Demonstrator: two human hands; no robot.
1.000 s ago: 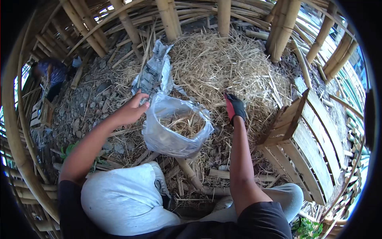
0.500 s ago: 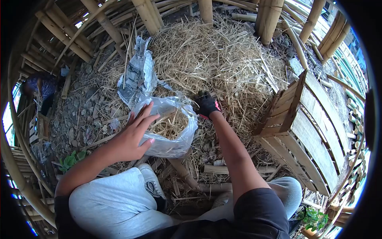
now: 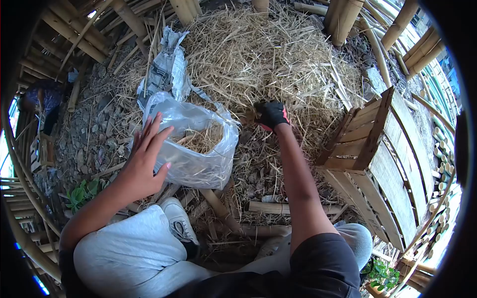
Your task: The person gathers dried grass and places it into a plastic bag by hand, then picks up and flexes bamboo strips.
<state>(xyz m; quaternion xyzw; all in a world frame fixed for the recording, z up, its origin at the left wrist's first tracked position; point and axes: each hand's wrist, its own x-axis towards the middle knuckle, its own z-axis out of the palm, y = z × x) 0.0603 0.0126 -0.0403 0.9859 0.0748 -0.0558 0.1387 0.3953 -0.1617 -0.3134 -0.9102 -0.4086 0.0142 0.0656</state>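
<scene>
Looks like a scoop-by-hand step, so take it slow. See the clear plastic bag (image 3: pixel 196 171) just left of the middle, gaping at the top, with some loose straw (image 3: pixel 206 139) already inside. Seems soft and likely to fold in on itself, so use the bare left hand (image 3: pixel 144 166) as a backstop: fingers fanned out wide along the left wall, thumb apart on the near side. Can't tell whether actually pressing the plastic or just hovering over it. Either way, aim for light support there, not a squeeze, or risk collapsing the rim. Now over to the gloved right hand (image 3: pixel 272 115), down at the near edge of the big straw pile (image 3: pixel 268 54), just right of the bag. Looks curled inward at the fingers, with a brownish tuft (image 3: pixel 247 117) right at the tips, but can't tell if properly pinched or only touched. Would bunch the fingers firmly around a modest clump, rake from the loose edge rather than the middle, and lift clear of the rim before letting go. Watch for snagging the plastic with stiff stalks. Also mind the torn printed sheet (image 3: pixel 169 67) at the bag's far side, maybe touching; best not to drag scraps in.
</scene>
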